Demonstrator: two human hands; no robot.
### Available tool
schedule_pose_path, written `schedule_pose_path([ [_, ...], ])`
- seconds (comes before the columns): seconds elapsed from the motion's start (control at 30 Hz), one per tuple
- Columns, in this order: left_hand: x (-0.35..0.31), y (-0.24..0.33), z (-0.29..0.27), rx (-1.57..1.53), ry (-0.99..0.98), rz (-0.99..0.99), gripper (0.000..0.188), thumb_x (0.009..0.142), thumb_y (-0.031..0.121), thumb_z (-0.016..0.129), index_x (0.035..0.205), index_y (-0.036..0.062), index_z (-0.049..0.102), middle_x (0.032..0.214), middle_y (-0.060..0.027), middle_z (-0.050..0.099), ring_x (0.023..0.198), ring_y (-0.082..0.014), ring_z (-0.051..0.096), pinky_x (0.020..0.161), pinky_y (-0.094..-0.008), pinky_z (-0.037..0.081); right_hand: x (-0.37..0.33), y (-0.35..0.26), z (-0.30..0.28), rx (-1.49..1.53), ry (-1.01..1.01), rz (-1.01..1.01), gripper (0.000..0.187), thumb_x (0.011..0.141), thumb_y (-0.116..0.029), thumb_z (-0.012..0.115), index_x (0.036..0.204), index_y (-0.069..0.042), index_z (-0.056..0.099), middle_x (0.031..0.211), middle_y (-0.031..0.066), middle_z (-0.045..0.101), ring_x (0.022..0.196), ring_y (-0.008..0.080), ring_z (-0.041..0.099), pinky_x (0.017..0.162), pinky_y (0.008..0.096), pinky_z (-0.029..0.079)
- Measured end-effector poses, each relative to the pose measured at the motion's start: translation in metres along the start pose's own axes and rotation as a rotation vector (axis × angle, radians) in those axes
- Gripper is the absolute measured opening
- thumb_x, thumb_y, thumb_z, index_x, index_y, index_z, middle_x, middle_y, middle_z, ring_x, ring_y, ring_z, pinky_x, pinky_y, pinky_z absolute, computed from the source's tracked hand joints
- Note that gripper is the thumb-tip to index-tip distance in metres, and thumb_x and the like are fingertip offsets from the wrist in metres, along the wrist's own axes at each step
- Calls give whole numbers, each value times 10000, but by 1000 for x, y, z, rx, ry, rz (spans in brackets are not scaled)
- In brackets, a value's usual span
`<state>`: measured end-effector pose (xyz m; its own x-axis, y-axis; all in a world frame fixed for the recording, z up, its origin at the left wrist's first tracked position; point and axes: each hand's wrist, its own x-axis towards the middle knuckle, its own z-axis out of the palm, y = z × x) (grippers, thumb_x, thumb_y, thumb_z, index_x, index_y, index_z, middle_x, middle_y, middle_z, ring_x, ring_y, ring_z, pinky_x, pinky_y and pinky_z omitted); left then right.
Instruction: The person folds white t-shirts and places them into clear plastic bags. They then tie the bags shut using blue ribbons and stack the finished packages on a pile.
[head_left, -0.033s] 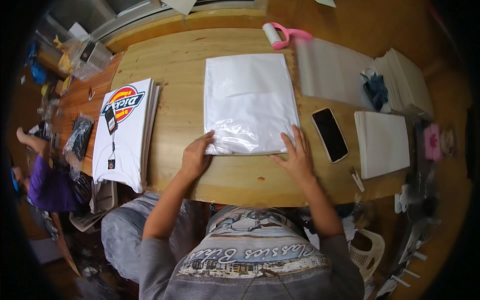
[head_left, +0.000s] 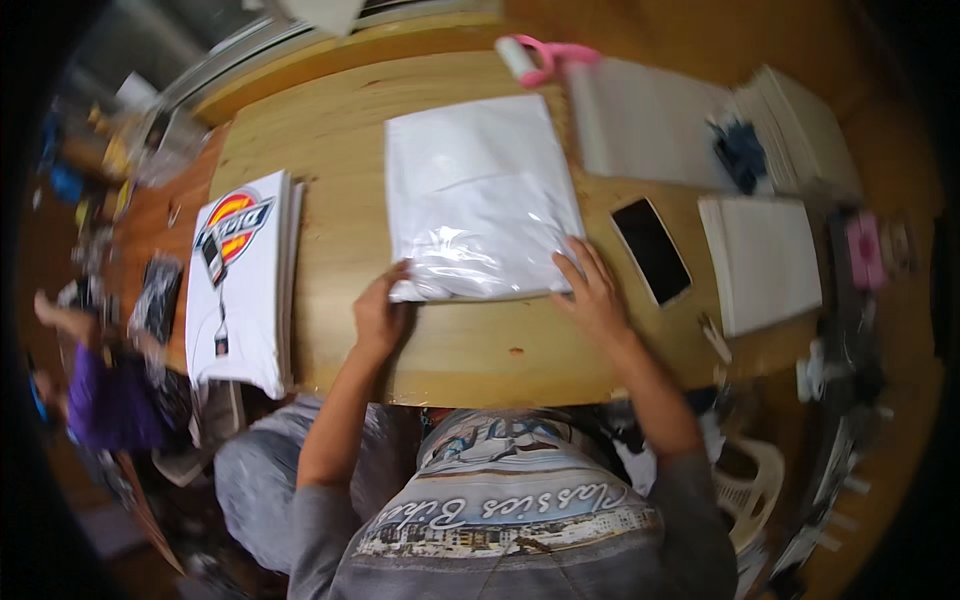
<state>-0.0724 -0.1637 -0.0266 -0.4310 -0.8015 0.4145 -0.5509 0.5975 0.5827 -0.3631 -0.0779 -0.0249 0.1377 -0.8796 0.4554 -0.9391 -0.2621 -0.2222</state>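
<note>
A white, folded-looking piece in glossy clear plastic, the package point(head_left: 470, 190), lies flat on the wooden tabletop point(head_left: 470, 355), directly between and ahead of the two hands. The left hand point(head_left: 382, 312) has its fingers curled at the package's near left corner; I can't tell from here whether it pinches the plastic or only touches it. The right hand point(head_left: 597, 297) is loosely open, fingers spread over the near right corner, clenched on nothing.

Well to the left of the left hand sits a stack of white shirts point(head_left: 255, 310), the top one bearing a colourful emblem and a dark hang tag point(head_left: 214, 257). Just beyond the right hand, to its right, lies a phone point(head_left: 652, 252), dark screen up; farther right is a pale flat stack point(head_left: 762, 265). Ahead of both hands, past the package's far edge, rests a pink-handled roller point(head_left: 541, 62).
</note>
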Motion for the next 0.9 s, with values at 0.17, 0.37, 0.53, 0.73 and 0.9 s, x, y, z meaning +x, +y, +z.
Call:
schedule_pose_path([
  [0.17,17,-35,-57,325,298,134,200,715,69,549,911,27,546,867,-88,580,787,-173,558,682,-286,433,36,24,-64,243,78,-117,418,579,-63,635,982,-110,533,929,86,533,876,250,502,779,351,401],
  [0.37,105,71,-187,1026,745,296,266,778,265,552,678,21,585,643,-34,591,587,-105,570,491,-212,462,117,16,-142,391,625,-373,320,687,-203,599,986,-154,495,779,55,579,686,233,570,594,360,461],
  [0.53,145,36,-176,702,595,277,215,807,194,513,874,11,604,830,-71,616,704,-133,584,593,-234,475,128,14,-132,536,467,-42,335,746,-249,533,1063,-168,464,763,136,577,692,283,571,600,383,454],
  [0.73,96,-85,-52,572,-134,-247,337,809,268,471,1098,95,463,988,-136,542,876,-243,530,730,-323,412,94,18,-20,133,10,446,430,728,-259,560,1122,-143,435,1099,207,404,957,353,458,744,469,394],
  [0.9,67,19,61,638,-220,-195,492,802,459,364,1243,245,317,1329,-61,220,1220,-355,134,892,-614,115,90,-41,45,-8,41,529,501,760,-457,431,1205,-233,379,1299,113,250,1212,340,146,889,590,153],
])
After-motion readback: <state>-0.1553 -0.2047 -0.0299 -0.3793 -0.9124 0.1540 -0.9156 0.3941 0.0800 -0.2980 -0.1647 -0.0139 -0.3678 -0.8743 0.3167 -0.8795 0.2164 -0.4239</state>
